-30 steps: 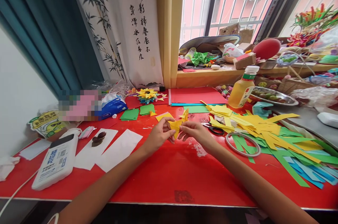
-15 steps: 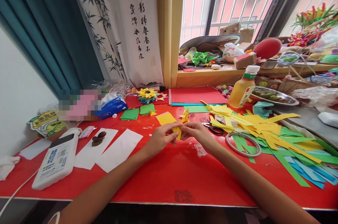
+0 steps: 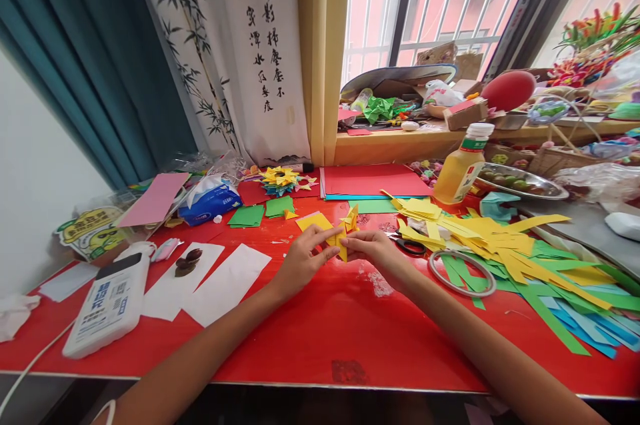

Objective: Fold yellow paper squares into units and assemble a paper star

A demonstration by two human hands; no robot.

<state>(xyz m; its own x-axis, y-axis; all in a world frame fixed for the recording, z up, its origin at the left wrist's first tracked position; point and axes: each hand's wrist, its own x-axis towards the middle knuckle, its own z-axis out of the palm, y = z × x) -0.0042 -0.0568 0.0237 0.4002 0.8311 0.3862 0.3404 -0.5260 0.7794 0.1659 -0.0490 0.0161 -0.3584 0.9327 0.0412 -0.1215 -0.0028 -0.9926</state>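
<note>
Between my two hands is a small folded piece of yellow paper, held a little above the red table. My left hand pinches its left side between thumb and fingers. On the other side, my right hand grips the right edge, its fingertips partly hidden. Just behind the hands stands a folded yellow paper piece. Flat yellow sheets lie beyond my left hand, near a tiny yellow paper triangle.
Scissors, a tape roll and heaped yellow, green and blue paper strips lie right. A juice bottle stands behind them. Left are white paper, a white device and tissues. A paper star ring sits at the back.
The fingers have shifted on the folded yellow paper, and my left thumb and fingers now show more plainly on its face. Both hands stay in nearly the same place.
</note>
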